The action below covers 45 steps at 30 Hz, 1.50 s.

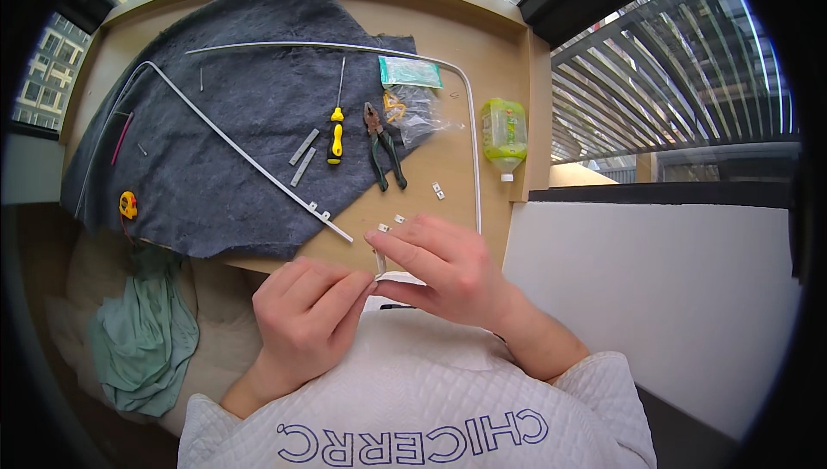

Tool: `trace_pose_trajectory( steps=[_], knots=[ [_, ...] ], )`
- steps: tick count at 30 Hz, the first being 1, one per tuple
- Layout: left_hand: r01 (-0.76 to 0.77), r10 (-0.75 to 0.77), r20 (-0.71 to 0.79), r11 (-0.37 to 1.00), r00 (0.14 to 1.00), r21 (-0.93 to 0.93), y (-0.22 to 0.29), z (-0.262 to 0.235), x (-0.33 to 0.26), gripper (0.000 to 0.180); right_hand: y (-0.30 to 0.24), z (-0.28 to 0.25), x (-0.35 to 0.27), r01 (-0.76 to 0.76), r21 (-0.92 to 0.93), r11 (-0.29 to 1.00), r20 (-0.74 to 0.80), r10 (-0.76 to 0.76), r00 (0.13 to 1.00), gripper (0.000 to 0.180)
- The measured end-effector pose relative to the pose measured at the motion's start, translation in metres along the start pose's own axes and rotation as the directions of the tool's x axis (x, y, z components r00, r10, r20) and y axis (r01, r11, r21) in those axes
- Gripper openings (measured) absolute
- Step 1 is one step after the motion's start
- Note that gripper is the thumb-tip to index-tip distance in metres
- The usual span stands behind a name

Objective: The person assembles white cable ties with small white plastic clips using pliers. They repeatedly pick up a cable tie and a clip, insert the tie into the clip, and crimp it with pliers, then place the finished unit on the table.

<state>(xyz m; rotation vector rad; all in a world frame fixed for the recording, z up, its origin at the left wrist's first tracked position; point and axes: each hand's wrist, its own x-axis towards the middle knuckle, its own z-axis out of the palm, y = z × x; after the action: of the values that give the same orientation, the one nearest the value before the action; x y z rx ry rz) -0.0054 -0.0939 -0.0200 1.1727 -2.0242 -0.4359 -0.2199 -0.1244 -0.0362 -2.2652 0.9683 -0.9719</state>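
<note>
My left hand is closed, thumb and forefinger pinching the lower end of a small, narrow whitish piece at the table's near edge. Facing it, my right hand has its thumb tip against the same spot and its forefinger reaching past the top. Its other fingers are partly hidden. Just beyond my fingers lie a small white clip and another pale one. The tip of a bent white rod carrying two small clips points toward my hands. A second bent white rod runs down behind my right hand.
On the dark grey cloth lie a yellow-black screwdriver, pliers, two metal strips and a tape measure. A clear plastic bag and a green bottle are at the right. Green fabric hangs lower left.
</note>
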Motion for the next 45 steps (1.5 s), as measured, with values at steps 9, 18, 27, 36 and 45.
trace_pose_trajectory(
  steps=[9, 18, 27, 36, 45],
  knots=[
    [0.006, -0.03, -0.087, 0.963, 0.996, -0.268, -0.008, -0.007, -0.026, 0.05, -0.025, -0.008, 0.001, -0.124, 0.294, 0.948, 0.117, 0.093, 0.989, 0.046],
    [0.071, -0.025, 0.073, 0.666, 0.997, -0.743, 0.011, 0.015, -0.026, 0.085, -0.051, -0.004, -0.011, -0.107, 0.529, 0.842, 0.13, 0.044, 0.99, 0.037],
    [-0.017, 0.009, -0.014, 0.666, 1.0, -0.746, 0.016, 0.018, -0.026, 0.069, -0.056, -0.003, -0.016, -0.062, 0.455, 0.888, 0.05, 0.044, 0.998, 0.026],
    [-0.099, 0.066, -0.075, 0.695, 0.995, -0.712, 0.016, 0.017, -0.027, 0.057, -0.057, 0.007, -0.017, 0.027, 0.493, 0.87, -0.055, 0.0, 0.999, 0.018],
    [-0.057, -0.036, -0.153, 0.829, 0.988, -0.557, 0.002, 0.011, -0.029, 0.038, -0.047, 0.008, -0.016, -0.045, 0.394, 0.918, 0.033, 0.035, 0.999, 0.029]
  ],
)
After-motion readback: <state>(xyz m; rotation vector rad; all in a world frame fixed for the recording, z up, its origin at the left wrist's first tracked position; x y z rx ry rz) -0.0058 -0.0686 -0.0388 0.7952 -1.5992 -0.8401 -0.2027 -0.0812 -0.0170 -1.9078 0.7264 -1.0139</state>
